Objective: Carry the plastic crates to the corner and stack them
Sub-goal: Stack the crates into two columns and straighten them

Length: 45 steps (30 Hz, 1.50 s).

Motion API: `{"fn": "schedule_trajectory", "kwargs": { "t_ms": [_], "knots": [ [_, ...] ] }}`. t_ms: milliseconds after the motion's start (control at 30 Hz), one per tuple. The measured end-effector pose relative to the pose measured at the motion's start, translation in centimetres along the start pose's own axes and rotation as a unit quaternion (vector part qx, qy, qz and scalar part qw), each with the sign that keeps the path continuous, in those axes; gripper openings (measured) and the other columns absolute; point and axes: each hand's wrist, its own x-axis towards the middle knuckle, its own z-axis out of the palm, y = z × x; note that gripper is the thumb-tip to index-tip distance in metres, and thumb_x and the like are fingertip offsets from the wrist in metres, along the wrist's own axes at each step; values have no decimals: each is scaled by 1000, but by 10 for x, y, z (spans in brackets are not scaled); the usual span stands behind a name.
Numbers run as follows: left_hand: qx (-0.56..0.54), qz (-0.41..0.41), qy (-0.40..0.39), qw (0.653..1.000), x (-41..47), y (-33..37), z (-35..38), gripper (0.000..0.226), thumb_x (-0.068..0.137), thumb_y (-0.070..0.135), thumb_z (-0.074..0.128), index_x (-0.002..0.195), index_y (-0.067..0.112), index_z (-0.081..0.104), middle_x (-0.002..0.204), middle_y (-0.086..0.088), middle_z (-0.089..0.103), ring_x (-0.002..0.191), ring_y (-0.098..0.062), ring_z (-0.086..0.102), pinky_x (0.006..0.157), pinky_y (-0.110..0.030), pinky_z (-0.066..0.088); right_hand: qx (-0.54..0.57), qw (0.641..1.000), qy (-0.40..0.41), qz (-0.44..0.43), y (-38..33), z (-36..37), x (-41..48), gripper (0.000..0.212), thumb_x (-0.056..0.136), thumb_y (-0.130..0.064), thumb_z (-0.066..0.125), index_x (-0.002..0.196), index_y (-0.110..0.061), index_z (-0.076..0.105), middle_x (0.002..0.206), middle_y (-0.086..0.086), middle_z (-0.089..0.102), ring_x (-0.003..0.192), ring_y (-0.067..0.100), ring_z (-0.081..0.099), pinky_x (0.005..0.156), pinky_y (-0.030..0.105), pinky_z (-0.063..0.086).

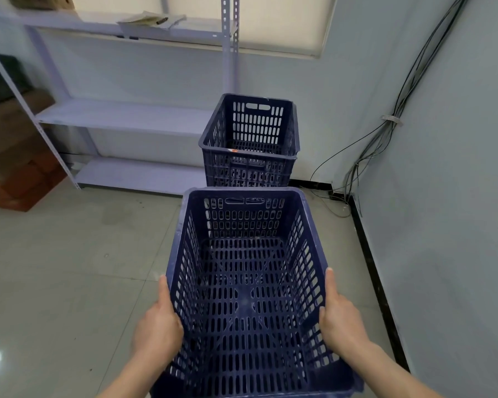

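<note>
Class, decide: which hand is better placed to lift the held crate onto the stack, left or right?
Neither clearly: left hand and right hand grip opposite sides of the held crate evenly, and the stack stands straight ahead.

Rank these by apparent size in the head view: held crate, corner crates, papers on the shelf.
1. held crate: largest, but nearest the camera, so its true size may match the next.
2. corner crates.
3. papers: smallest.
</note>
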Motion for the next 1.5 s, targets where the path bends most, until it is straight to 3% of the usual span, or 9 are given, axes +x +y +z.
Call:
{"fn": "schedule_trajectory", "kwargs": {
  "t_ms": [133,433,633,733,900,1100,1500],
  "knots": [
    [9,3,4,1000,5,4,-1,86,98,6,42,157,21,-19,73,1,59,61,-14,58,47,-24,41,3,1000,5,-3,-1,0,6,91,106,-9,43,158,-24,-31,96,-2,56,77,9,55,71,24,46],
    [26,17,0,1000,19,2,-10,86,99,7,42,158,18,-19,78,1,59,65,-13,58,49,-22,41,13,1000,10,7,-14,5,3,89,105,-7,42,160,-23,-27,89,-4,56,73,8,55,55,22,39],
    [31,9,-17,999,20,3,-12,85,98,5,41,158,18,-17,78,1,59,65,-13,56,48,-23,38,3,1000,17,14,-13,9,3,89,105,-8,42,160,-24,-27,90,-3,57,75,10,57,61,23,45],
    [40,13,-25,999,25,1,-15,86,98,4,42,158,19,-18,79,0,59,66,-13,57,48,-23,38,11,1000,21,19,-18,10,0,89,105,-7,42,160,-23,-25,89,-2,58,73,10,57,54,22,40],
    [39,37,-34,998,46,-13,-22,86,97,5,41,158,23,-16,80,-2,62,67,-19,61,58,-36,54,33,999,21,35,-33,20,-10,92,102,-4,42,160,-22,-26,88,0,59,73,13,58,55,22,39],
    [31,49,-46,997,69,-32,-35,84,98,9,42,159,27,-14,77,-5,64,66,-25,64,57,-41,54,60,996,17,62,-55,36,-27,98,99,0,43,156,-25,-33,91,2,60,73,13,58,53,22,39],
    [21,45,-23,999,50,-30,-26,83,99,9,45,160,23,-10,72,-2,62,61,-19,60,56,-35,53,47,998,11,38,-48,22,-10,92,102,-1,42,160,-23,-26,89,0,59,72,11,57,51,22,40]
  ]
}}
